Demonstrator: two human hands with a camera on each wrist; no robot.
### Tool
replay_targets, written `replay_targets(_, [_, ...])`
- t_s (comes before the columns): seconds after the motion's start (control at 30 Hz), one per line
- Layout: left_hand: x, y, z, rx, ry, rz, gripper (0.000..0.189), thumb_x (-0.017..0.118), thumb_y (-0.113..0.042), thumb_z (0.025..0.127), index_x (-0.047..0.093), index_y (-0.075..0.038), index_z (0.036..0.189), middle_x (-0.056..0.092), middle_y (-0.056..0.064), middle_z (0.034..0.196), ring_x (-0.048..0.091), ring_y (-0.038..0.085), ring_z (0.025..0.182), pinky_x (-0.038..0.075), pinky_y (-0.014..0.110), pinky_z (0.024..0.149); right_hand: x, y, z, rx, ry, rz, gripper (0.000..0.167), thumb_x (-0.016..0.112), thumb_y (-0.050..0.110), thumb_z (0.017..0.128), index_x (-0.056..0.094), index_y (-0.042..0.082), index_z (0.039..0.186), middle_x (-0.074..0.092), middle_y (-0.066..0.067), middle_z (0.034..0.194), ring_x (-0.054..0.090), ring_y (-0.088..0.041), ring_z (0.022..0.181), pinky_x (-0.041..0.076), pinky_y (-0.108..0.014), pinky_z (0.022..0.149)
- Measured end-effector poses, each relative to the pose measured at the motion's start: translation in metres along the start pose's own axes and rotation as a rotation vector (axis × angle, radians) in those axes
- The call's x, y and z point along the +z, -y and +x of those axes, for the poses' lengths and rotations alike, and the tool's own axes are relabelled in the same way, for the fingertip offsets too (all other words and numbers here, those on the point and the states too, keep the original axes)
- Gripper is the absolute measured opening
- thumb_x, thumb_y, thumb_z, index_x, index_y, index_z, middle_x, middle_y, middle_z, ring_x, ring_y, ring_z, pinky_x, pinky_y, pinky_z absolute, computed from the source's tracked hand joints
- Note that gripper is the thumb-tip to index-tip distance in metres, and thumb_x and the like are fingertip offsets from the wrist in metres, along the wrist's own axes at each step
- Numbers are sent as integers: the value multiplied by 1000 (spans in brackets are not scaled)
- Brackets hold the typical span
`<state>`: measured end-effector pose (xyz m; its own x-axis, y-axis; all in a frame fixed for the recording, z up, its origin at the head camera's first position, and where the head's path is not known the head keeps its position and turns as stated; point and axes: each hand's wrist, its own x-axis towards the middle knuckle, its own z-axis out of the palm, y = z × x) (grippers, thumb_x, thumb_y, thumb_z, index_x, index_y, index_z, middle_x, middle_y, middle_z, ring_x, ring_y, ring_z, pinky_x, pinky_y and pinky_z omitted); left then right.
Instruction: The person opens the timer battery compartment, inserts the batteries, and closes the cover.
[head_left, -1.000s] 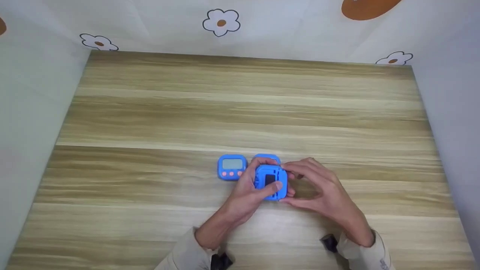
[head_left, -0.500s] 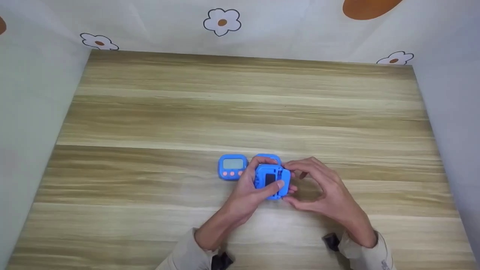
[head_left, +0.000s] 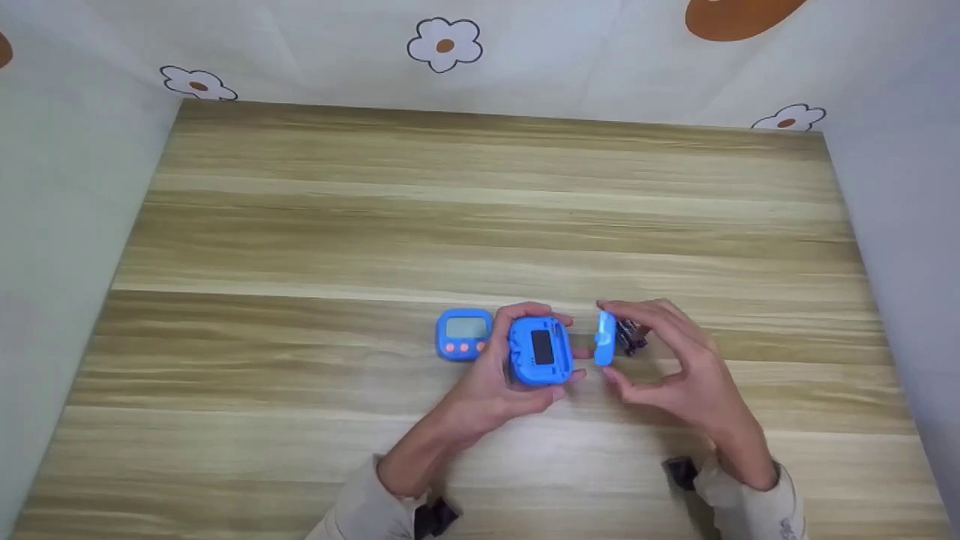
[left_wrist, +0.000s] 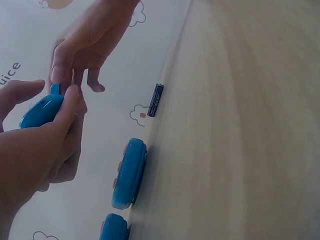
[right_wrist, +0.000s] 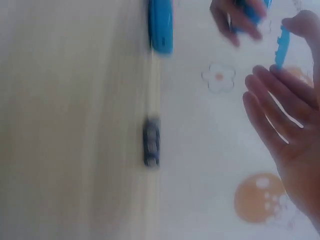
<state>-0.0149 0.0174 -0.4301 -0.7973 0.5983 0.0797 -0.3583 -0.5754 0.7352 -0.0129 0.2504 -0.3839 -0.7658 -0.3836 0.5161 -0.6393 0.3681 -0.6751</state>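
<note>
My left hand (head_left: 487, 382) grips a blue digital timer (head_left: 525, 367) with its back turned up, its battery slot uncovered along the right side and a dark rectangle in the middle. To the right, my right hand (head_left: 686, 367) pinches the blue battery cover (head_left: 604, 339) by its two ends between thumb and fingers, apart from the timer. In the right wrist view the cover (right_wrist: 282, 47) shows a notched edge. Dark batteries (head_left: 631, 335) lie on the table, partly hidden behind the cover and right hand; how many is unclear.
Another blue timer (head_left: 465, 324) with a grey screen and pink buttons lies face up left of my left hand. In the left wrist view two timers, a nearer one (left_wrist: 114, 227) and a farther one (left_wrist: 129, 173), sit on the wooden table (head_left: 480, 225). A flower-patterned sheet (head_left: 337, 52) borders the back.
The battery cover has tilted up and come off the timer, moving right with my right hand. My left thumb has shifted from the timer's back to its lower edge. The batteries have come into view.
</note>
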Motion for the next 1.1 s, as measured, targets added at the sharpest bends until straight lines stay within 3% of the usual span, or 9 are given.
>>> replay_targets(0.07, [0, -1, 0, 7, 19, -37, 79, 56, 26, 81, 18, -5, 143, 28, 24, 146, 44, 48, 128, 40, 57, 101, -13, -9, -6, 35, 35, -38, 65, 83, -4, 62, 62, -5, 124, 64, -18, 121, 58, -25, 103, 48, -22, 85])
replay_targets(0.27, [0, -4, 1, 12, 46, 24, 79, 59, 24, 81, 20, -7, 142, 30, 25, 147, 49, 45, 125, 44, 54, 98, -52, -55, -40, 166, 214, -250, 69, 87, 9, 67, 63, 11, 131, 58, -7, 133, 51, -23, 117, 36, -19, 100])
replay_targets(0.5, [-3, -5, -1, 3, 38, 123, 78, 65, 17, 82, 22, -8, 142, 36, 20, 147, 55, 43, 118, 48, 49, 96, -71, -83, -58, 260, 372, -333, 60, 87, 24, 74, 64, 18, 130, 53, -3, 138, 46, -22, 124, 28, -17, 104])
replay_targets(0.63, [-3, -6, -2, 13, 24, 161, 78, 67, 16, 81, 24, -8, 141, 39, 18, 146, 57, 43, 115, 48, 50, 95, -73, -86, -59, 261, 410, -359, 58, 86, 27, 75, 65, 18, 129, 52, -4, 139, 45, -24, 125, 31, -25, 104])
replay_targets(0.87, [-4, -6, -2, 27, 16, 199, 78, 70, 14, 80, 26, -9, 140, 42, 17, 144, 60, 42, 111, 48, 51, 94, -69, -83, -55, 243, 436, -506, 62, 88, 28, 71, 65, 16, 128, 52, -8, 138, 47, -27, 123, 39, -53, 98])
replay_targets(1.1, [-5, -6, -1, 33, 16, 261, 77, 72, 11, 80, 28, -9, 139, 45, 15, 143, 59, 42, 111, 46, 47, 99, -66, -82, -54, 219, 436, -554, 66, 86, 32, 72, 63, 12, 130, 53, -9, 136, 50, -27, 120, 42, -52, 96])
